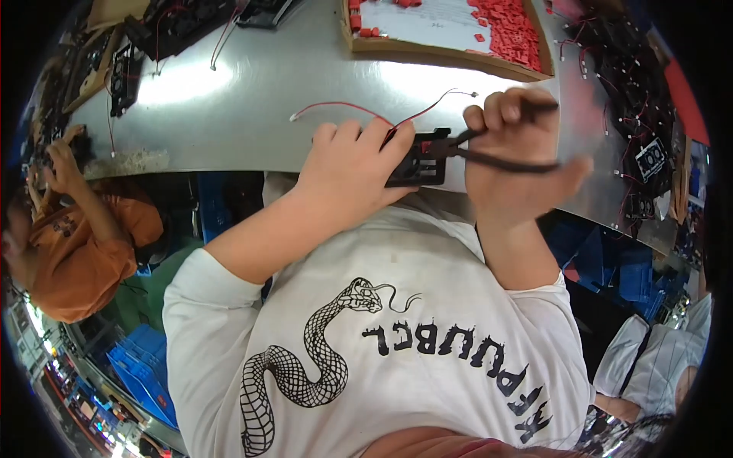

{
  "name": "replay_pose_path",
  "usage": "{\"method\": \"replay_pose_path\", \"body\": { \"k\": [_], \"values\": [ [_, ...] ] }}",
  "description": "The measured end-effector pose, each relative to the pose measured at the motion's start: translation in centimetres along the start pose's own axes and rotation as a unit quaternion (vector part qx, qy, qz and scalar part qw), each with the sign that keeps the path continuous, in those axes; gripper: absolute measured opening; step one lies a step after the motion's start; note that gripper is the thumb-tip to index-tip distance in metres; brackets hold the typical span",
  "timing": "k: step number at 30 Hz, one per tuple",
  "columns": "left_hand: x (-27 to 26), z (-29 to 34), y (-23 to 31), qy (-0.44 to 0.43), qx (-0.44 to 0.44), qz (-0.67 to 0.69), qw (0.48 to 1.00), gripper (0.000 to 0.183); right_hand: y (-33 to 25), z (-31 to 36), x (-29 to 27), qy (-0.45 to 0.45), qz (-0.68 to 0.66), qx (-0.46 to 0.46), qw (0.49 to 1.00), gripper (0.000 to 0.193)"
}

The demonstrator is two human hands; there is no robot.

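My left hand point(347, 169) is closed around a black plastic housing point(434, 177) at the table's near edge. Red and black wires point(343, 104) with small plugs run from it onto the metal surface. In my right hand point(500, 195) is a pair of pliers point(504, 162), its dark handles spread apart. The jaws meet the right end of the housing, where a small red part point(427, 147) shows. My left fingers hide much of the housing, and the outer part of my right hand is blurred.
A cardboard tray point(450, 61) of small red parts lies at the far side of the metal table point(244, 114). Black wired units point(651, 158) are heaped at the right, with more at the far left. A person in orange point(92, 244) works at the left; another person's white sleeve point(622, 355) shows lower right.
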State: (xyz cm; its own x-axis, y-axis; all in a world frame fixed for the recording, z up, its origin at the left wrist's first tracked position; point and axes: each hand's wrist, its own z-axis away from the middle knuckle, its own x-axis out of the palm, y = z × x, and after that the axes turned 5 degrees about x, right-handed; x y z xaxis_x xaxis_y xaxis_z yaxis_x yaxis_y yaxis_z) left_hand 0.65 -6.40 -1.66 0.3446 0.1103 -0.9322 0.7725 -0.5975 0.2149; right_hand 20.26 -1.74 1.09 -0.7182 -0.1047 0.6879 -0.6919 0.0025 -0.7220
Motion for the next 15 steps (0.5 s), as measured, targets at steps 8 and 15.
{"method": "replay_pose_path", "body": {
  "k": [8, 15],
  "values": [
    [-5.1, -0.7, -5.7, 0.007, -0.072, 0.019, 0.997, 0.075, -2.5, 0.9, -6.6, -0.302, 0.588, -0.268, 0.701, 0.077],
    [-9.4, 1.0, -16.3, 0.098, -0.271, -0.328, 0.9, 0.081, -5.1, -4.5, -8.4, -0.087, 0.734, -0.121, 0.662, 0.063]
  ]
}}
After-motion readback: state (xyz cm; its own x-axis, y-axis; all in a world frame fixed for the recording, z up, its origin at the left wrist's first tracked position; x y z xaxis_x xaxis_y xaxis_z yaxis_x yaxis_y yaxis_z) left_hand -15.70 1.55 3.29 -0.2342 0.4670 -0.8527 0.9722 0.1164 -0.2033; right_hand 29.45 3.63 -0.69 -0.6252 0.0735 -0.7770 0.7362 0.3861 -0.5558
